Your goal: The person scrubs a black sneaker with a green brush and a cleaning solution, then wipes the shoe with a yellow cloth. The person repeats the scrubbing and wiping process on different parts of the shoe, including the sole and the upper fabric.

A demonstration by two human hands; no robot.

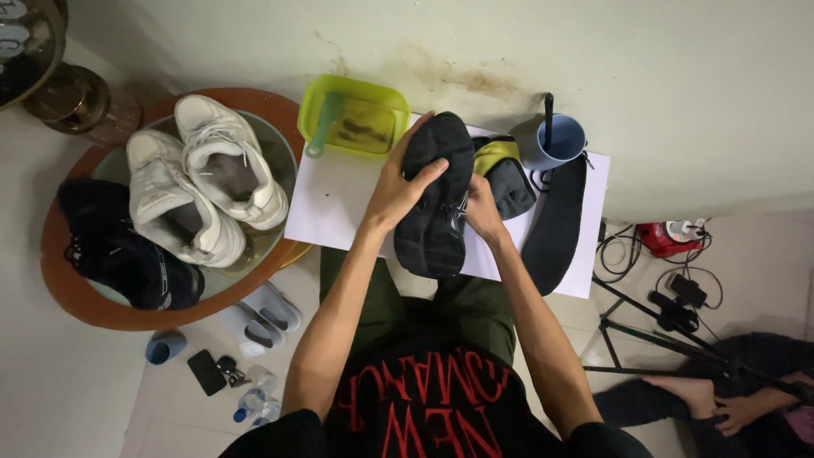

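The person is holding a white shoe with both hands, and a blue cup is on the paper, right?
Not quite. The head view shows the shoe held by the left hand and right hand is black, not white. The white shoes sit on the round table. The blue cup is right.

At the centre of the frame, the left hand (405,188) lies over the sole of a black shoe (435,202) held bottom-up, while the right hand (483,212) grips its side by the laces. Beneath lies a white sheet (339,199). At upper centre sits a green tub (354,116) with a green brush (323,127); to its right, a blue cup (560,142) and a black insole (555,225). At left, a round table (76,293) carries 2 white sneakers (203,182) and another black shoe (123,250).
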